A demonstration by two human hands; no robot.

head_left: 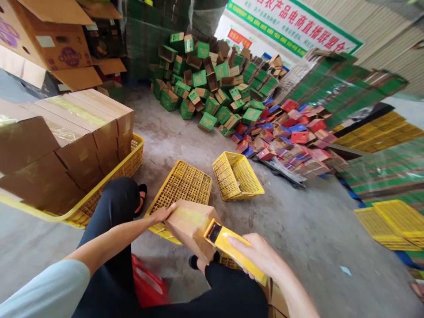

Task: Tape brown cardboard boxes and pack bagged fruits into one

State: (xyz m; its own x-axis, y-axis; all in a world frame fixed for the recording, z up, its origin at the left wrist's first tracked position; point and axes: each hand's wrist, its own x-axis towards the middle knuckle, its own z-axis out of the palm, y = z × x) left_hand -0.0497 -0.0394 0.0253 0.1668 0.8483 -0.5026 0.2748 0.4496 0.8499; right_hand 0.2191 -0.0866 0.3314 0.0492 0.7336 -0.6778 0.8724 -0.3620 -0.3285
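A brown cardboard box [190, 221] with a strip of yellowish tape along its top sits tilted between my knees, over an overturned yellow crate [185, 183]. My left hand [163, 213] grips its far left end, thumb on top, the other fingers partly hidden. Wrapped round a yellow handheld tool [228, 247] with a dark opening at its head is my right hand [256, 254]. The tool's head is against or just above the box's right end; I cannot tell if they touch. What kind of tool it is does not show clearly.
At left, a large yellow crate [137, 152] holds several brown boxes [109, 110]. Another yellow crate [238, 176] lies ahead. Something red [149, 282] is between my legs. Heaped green boxes [208, 95] and red and blue boxes [291, 132] lie beyond; yellow crates [394, 223] are stacked right.
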